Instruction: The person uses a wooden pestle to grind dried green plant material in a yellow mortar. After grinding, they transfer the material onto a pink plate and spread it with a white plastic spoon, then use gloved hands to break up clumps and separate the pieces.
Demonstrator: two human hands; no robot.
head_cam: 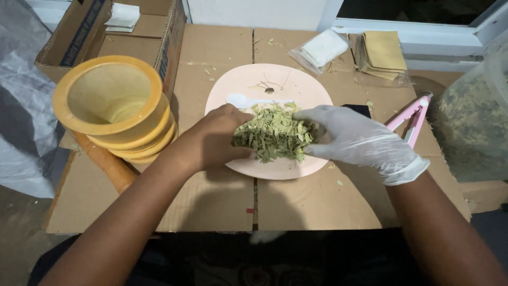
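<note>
My 2 hands curl inward around a heap of dried green leaves [275,139] on a smooth round pink plate [275,82]: bare left hand [218,139] cupping one side, white-gloved right hand [355,139] cupping the other, over the cardboard-covered worktop [211,201].

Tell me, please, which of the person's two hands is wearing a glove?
The right hand, in a white glove at the dried leaves; the left hand is bare.
</note>
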